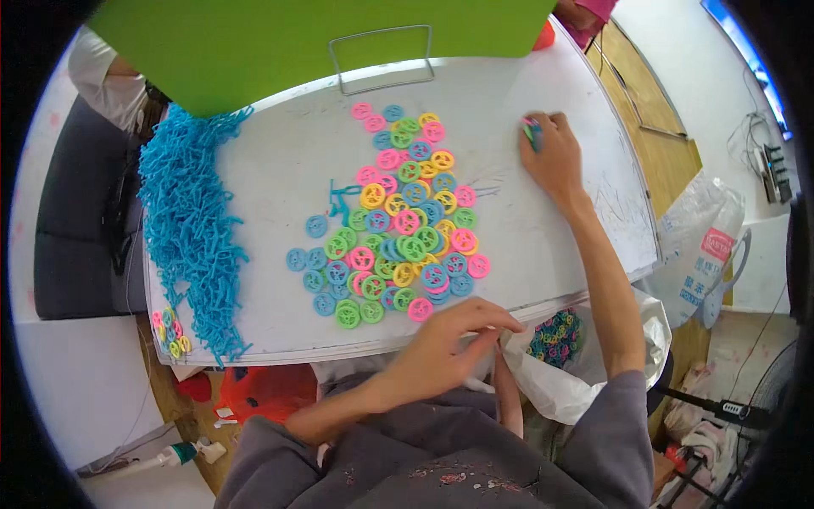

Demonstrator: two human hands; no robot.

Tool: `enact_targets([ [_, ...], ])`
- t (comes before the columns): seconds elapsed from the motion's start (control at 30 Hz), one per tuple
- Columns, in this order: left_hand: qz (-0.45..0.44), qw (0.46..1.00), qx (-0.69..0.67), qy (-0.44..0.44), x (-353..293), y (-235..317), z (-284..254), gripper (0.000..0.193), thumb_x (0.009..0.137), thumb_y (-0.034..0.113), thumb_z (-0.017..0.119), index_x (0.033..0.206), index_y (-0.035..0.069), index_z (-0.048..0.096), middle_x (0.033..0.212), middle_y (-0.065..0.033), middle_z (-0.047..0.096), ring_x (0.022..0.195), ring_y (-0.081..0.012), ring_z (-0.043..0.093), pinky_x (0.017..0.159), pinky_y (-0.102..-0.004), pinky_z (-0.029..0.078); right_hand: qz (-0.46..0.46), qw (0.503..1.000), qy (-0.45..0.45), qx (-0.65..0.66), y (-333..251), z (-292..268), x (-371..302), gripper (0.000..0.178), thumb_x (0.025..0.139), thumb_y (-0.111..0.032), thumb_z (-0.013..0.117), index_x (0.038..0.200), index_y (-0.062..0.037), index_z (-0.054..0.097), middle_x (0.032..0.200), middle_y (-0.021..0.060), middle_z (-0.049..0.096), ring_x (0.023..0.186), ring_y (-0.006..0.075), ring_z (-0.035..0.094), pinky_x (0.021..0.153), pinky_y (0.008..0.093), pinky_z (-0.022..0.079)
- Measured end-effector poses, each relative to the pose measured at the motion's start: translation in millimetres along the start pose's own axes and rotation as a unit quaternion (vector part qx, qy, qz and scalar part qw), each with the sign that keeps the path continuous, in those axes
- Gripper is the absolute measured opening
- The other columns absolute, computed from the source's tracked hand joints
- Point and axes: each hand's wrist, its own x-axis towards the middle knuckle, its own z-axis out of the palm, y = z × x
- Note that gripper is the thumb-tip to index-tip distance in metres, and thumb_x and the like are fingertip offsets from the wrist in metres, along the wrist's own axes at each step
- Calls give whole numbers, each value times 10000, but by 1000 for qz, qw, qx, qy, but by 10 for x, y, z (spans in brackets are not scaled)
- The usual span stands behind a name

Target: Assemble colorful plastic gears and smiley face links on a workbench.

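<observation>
Small plastic wheels in pink, blue, green and yellow lie in a loose heap on the white tabletop. My right hand rests on the table right of the heap. Its fingers curl round several small wheels, of which pink, green and blue edges show. My left hand is over the table's near edge, thumb and forefinger close together beside the rim of a white plastic bag. Whether anything is between those fingertips is hidden. Inside the bag lie many multicoloured small pieces.
Blue plastic hook-like pieces form a long pile on the left. A small cluster of wheels lies at the near left corner. A green panel with a wire stand closes the far side. A fan stands lower right.
</observation>
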Motion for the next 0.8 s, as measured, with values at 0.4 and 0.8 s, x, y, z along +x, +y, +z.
enact_targets([
  [0.4, 72, 818, 441, 362, -45, 57, -1842, 239, 806, 12, 616, 1039, 62, 637, 937, -118, 617, 751, -257, 617, 647, -352, 498, 246, 963, -110, 22, -106, -1976, -2268, 208, 760, -10, 590, 964, 0, 627, 872, 114, 592, 801, 242, 569, 738, 310, 440],
  [0.8, -17, 889, 307, 340, 155, -42, -2006, 106, 750, 20, 675, 836, 11, 614, 762, -123, 620, 693, -269, 624, 614, -356, 483, 134, 867, -460, 141, -778, -1846, -1218, 337, 742, -110, 727, 1063, -41, 648, 1045, 152, 641, 995, 295, 600, 868, 363, 459],
])
